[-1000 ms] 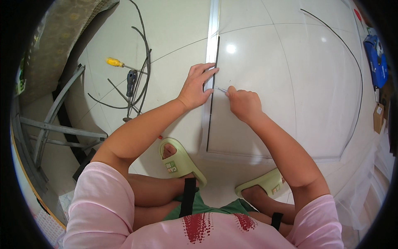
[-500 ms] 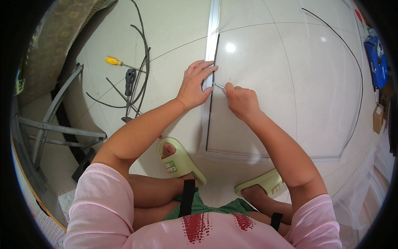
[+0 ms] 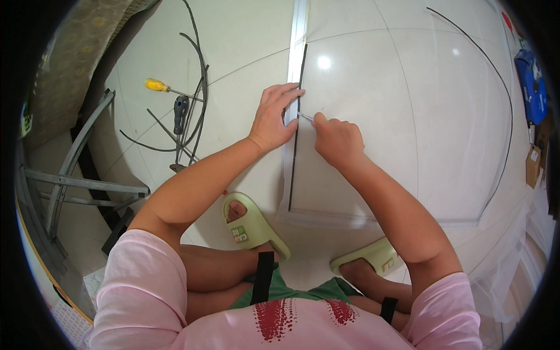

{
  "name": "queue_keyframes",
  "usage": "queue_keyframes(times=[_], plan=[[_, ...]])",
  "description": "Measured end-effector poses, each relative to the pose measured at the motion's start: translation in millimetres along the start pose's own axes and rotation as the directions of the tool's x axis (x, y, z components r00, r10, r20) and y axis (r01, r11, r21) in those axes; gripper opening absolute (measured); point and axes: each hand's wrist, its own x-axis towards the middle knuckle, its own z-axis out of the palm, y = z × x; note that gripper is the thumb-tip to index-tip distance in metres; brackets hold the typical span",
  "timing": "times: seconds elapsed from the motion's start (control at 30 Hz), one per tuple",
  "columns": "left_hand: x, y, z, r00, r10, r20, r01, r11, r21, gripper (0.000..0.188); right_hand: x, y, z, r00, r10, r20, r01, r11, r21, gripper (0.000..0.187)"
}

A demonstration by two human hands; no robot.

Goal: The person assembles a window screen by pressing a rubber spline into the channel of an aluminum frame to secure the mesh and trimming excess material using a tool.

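My left hand (image 3: 275, 115) lies with stretched fingers across the white frame bar (image 3: 296, 51), its thumb apart from the other fingers. My right hand (image 3: 339, 140) is closed round a thin metal-shafted tool (image 3: 305, 116); its handle is hidden in my fist. The tool's tip meets the black rubber strip (image 3: 296, 143) running along the bar's right edge, between my left thumb and fingers. To the right, a sheer mesh sheet (image 3: 373, 169) is spread within the frame. A loose length of black strip (image 3: 508, 99) curves round its far right side.
On the left floor lie a yellow-handled screwdriver (image 3: 156, 85), a dark-handled tool (image 3: 180, 114) and several black cord pieces (image 3: 202, 64). A grey metal folding stand (image 3: 87, 179) is beyond them. A blue tool (image 3: 529, 84) and a brown box (image 3: 532, 165) sit far right.
The tool's tip and my right hand have shifted slightly up and left along the strip. My left hand stays nearly in place on the bar.
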Motion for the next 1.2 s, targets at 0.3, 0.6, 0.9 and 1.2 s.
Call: queue_keyframes(times=[0.3,0.6,0.9,1.2], plan=[[1,5,6,0.997,-0.071,-0.033,0.071,0.997,-0.012,0.061,8,6,7,0.9,-0.176,-0.399,0.16,0.984,-0.075,0.017],[3,1,-10,0.996,-0.039,0.083,0.042,0.999,-0.035,0.067,2,5,4,0.887,-0.21,-0.412,0.199,0.978,-0.07,0.019],[6,-2,-14,0.998,-0.022,0.059,0.022,1.0,-0.004,0.062,3,2,2,0.957,-0.091,-0.275,0.112,0.992,0.064,0.003],[31,-1,-16,0.981,-0.167,-0.103,0.159,0.984,-0.08,0.035,17,8,-16,0.983,-0.087,-0.162,0.107,0.987,0.118,0.021]])
